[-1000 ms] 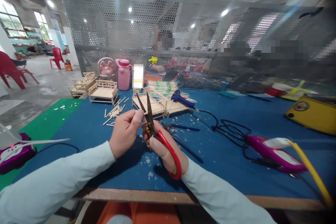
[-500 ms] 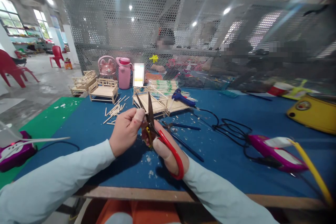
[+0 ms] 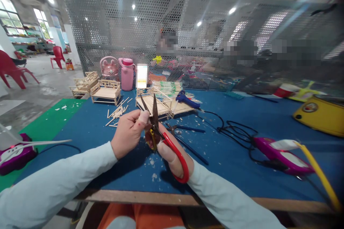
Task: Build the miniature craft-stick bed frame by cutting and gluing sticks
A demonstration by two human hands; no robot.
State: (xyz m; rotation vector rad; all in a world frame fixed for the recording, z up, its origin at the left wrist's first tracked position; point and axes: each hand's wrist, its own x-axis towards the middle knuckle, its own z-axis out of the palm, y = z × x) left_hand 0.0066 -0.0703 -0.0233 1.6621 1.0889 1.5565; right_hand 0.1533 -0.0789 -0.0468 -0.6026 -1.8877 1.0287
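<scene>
My right hand (image 3: 172,154) grips a pair of red-handled scissors (image 3: 155,112), its thumb through the handle and the blades parted, pointing away from me. Close against the blades, my left hand (image 3: 130,130) is closed with thumb and fingertips pinched together; what lies between them is too small to make out. Wrappings cover the tips of both thumbs. Beyond the hands lies a small frame of thin wooden sticks (image 3: 158,107). Loose cut sticks (image 3: 118,112) are scattered to the left of it.
Blue-handled pliers (image 3: 188,128) lie right of my hands. A blue glue gun (image 3: 185,99) rests behind, its black cable running to a purple power strip (image 3: 282,155). Small stick-built benches (image 3: 106,92) and a pink bottle (image 3: 127,75) stand at back left. A perforated metal screen (image 3: 120,35) closes the far side.
The hands and scissors stay nearly in place; the scissor blades look slightly closer together. Behind the screen, a person has shifted a little.
</scene>
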